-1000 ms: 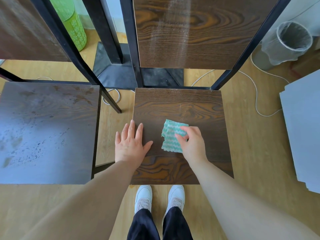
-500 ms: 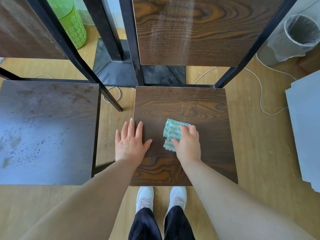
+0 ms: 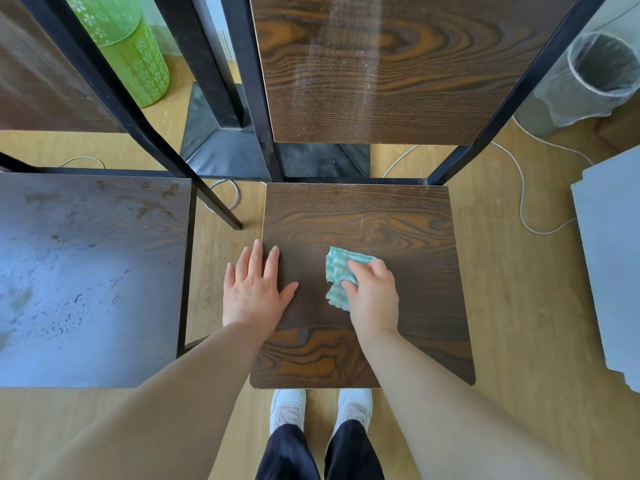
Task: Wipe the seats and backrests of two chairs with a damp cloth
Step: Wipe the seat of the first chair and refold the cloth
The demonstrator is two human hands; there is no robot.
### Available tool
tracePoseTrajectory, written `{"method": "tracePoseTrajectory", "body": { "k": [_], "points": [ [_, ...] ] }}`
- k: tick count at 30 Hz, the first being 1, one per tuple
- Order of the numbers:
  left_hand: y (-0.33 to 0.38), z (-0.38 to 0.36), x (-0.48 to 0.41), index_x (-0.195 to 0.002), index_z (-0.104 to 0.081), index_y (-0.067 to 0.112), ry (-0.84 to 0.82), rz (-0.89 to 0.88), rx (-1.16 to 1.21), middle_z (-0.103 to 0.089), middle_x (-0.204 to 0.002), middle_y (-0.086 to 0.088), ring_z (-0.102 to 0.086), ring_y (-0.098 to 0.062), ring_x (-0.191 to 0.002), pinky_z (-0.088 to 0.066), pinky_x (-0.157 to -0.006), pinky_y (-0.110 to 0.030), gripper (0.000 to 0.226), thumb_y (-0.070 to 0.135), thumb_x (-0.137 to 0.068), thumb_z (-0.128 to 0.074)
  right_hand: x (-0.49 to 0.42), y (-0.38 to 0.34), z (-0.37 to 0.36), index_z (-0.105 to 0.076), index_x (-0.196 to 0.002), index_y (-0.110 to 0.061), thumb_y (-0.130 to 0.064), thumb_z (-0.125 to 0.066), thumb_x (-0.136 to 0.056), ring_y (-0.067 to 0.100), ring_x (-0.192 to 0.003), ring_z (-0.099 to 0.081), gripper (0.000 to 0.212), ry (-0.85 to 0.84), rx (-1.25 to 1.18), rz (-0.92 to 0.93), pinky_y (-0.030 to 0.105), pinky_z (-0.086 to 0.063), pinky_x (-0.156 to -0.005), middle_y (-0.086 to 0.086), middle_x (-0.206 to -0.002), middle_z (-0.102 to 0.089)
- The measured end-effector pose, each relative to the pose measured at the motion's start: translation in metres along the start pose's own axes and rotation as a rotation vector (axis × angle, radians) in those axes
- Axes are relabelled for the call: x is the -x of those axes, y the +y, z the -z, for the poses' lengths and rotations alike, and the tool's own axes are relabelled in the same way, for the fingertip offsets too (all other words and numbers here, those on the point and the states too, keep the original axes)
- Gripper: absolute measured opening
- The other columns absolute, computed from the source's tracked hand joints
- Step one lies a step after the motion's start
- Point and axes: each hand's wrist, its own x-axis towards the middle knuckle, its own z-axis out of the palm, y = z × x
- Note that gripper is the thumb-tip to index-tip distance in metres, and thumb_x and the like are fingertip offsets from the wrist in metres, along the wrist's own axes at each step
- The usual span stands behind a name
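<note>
Cloth (image 3: 337,271) lies bunched under curled fingers of the right hand (image 3: 372,292) on the seat (image 3: 398,220); the left hand (image 3: 254,289) presses flat, fingers straight, at its edge. Bunched small, it may miss dust (image 3: 349,190) beyond the fingertips.

Home or office room, two chairs (image 3: 398,220), laminate floor (image 3: 502,306), lined bin (image 3: 571,98), white cable (image 3: 521,199)

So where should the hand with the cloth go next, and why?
Probably slide the cloth toward the back edge of the seat: the right hand grips it mid-seat, and pale specks show along that far strip.
</note>
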Motion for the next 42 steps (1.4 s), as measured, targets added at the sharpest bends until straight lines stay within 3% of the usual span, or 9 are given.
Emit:
{"method": "tracePoseTrajectory", "body": {
  "k": [9, 13, 20, 27, 38, 42],
  "points": [
    [0.006, 0.006, -0.007, -0.159, -0.01, 0.026, 0.023, 0.046, 0.074, -0.003, -0.167, -0.005, -0.002, -0.026, -0.154, -0.009, -0.125, -0.047, 0.078, 0.069, -0.096, -0.026, -0.025, 0.02, 0.026, -0.067, -0.127, -0.018, -0.023, -0.067, -0.095, 0.013, -0.108, -0.06, 0.033, 0.014, -0.257, -0.125, 0.028, -0.055, -0.093, -0.003, -0.121, -0.059],
    [0.009, 0.01, -0.015, -0.159, -0.01, 0.026, 0.022, 0.047, 0.073, -0.002, -0.167, -0.004, -0.001, -0.024, -0.153, -0.009, -0.124, -0.045, 0.079, 0.07, -0.095, -0.027, -0.048, 0.043, 0.051, -0.068, -0.127, -0.016, -0.022, -0.067, -0.095, 0.015, -0.106, -0.06, 0.032, 0.095, -0.281, -0.172, 0.034, -0.057, -0.092, -0.001, -0.118, -0.058],
    [0.015, 0.01, -0.032, -0.159, -0.014, 0.026, 0.047, 0.045, 0.081, -0.006, -0.167, -0.004, -0.004, -0.023, -0.153, -0.009, -0.124, -0.045, 0.08, 0.069, -0.094, -0.031, -0.108, 0.085, 0.091, -0.068, -0.127, -0.015, -0.02, -0.066, -0.095, 0.021, -0.102, -0.06, 0.032, 0.214, -0.248, -0.283, 0.03, -0.051, -0.089, 0.004, -0.118, -0.057],
    [0.015, 0.005, -0.046, -0.158, -0.021, 0.025, 0.087, 0.026, 0.08, -0.013, -0.166, -0.005, -0.01, -0.024, -0.153, -0.014, -0.124, -0.046, 0.08, 0.069, -0.093, -0.033, -0.151, 0.093, 0.096, -0.069, -0.125, -0.016, -0.021, -0.065, -0.095, 0.023, -0.1, -0.061, 0.03, 0.228, -0.216, -0.28, 0.036, -0.054, -0.089, 0.003, -0.114, -0.055],
    [0.001, 0.007, -0.048, -0.158, -0.02, 0.023, 0.072, 0.034, 0.072, -0.014, -0.166, -0.007, -0.011, -0.026, -0.152, -0.015, -0.123, -0.047, 0.08, 0.07, -0.093, -0.028, -0.151, 0.062, 0.069, -0.063, -0.132, -0.012, -0.019, -0.056, -0.101, 0.026, -0.108, -0.062, 0.033, 0.176, -0.055, -0.292, 0.04, -0.056, -0.093, 0.004, -0.128, -0.054],
    [-0.01, 0.008, -0.048, -0.159, -0.013, 0.025, 0.056, 0.047, 0.095, -0.008, -0.167, -0.006, -0.005, -0.024, -0.153, -0.011, -0.124, -0.045, 0.08, 0.071, -0.094, -0.022, -0.145, 0.033, 0.053, -0.061, -0.136, -0.014, -0.017, -0.056, -0.101, 0.021, -0.115, -0.06, 0.035, 0.15, -0.058, -0.191, 0.032, -0.052, -0.097, 0.002, -0.131, -0.054]
  ]
}}
